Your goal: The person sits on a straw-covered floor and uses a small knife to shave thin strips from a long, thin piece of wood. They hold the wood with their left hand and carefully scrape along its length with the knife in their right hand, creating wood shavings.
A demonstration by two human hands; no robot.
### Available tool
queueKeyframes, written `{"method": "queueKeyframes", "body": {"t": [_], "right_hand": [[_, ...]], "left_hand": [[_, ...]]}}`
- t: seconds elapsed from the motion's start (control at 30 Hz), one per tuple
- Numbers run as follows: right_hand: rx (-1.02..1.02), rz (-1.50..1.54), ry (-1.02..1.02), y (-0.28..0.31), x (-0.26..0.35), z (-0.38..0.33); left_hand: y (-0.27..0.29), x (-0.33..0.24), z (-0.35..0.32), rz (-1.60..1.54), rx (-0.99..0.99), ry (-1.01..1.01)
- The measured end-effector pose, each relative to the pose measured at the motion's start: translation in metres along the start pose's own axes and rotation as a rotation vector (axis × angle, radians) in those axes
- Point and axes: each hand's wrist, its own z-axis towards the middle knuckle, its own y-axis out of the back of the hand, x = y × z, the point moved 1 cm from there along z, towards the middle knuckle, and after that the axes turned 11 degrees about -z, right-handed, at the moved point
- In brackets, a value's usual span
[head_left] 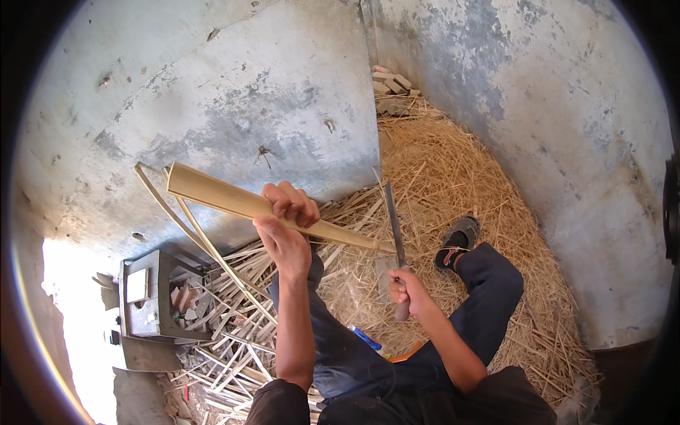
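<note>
A long split bamboo piece (209, 195), pale and hollowed like a trough, slants from the upper left down toward the floor in front of me. My left hand (289, 225) is wrapped round its middle. The fingers of my right hand (411, 292) are closed on the handle of a long knife (393, 219). Its dark, straight blade points up and away from me, beside the lower end of the bamboo. Whether the blade touches the bamboo I cannot tell. Two thin bamboo strips (191, 227) stand slanted to the left of the piece.
Bamboo shavings (453, 170) cover the floor ahead and to the right; cut strips (230, 361) lie heaped at the left. A wooden box-like stand (159, 297) holds broken pieces. Bricks (393, 83) lie in the far corner between worn walls. A blue object (365, 336) lies between my legs.
</note>
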Motion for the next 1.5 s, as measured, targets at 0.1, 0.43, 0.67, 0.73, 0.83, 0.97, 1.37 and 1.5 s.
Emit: {"method": "queueKeyframes", "body": {"t": [0.1,0.43,0.67,0.73,0.83,0.97,1.37,1.5], "right_hand": [[-0.057,-0.076,0.04,0.003,-0.003,-0.037],[-0.097,-0.049,0.2,0.003,-0.01,-0.058],[-0.051,-0.147,0.195,-0.017,-0.016,-0.056],[-0.028,-0.152,0.199,-0.021,-0.018,-0.054],[0.009,-0.194,0.224,-0.027,-0.016,-0.054],[0.056,-0.2,0.234,-0.052,-0.003,-0.064],[0.113,-0.118,0.24,-0.087,0.018,-0.067],[0.146,-0.095,0.459,-0.095,0.036,-0.078]], "left_hand": [[-0.013,-0.012,0.0,0.028,0.005,-0.005],[-0.053,-0.081,0.035,0.012,-0.01,-0.022],[-0.036,0.005,0.036,0.081,0.249,0.096],[-0.038,0.011,0.044,0.093,0.281,0.055],[-0.051,0.003,0.068,0.186,0.296,0.03],[-0.078,-0.024,0.103,0.184,0.285,-0.038],[-0.111,-0.03,0.122,0.268,0.131,-0.163],[-0.109,-0.027,0.123,0.255,0.096,-0.238]]}}
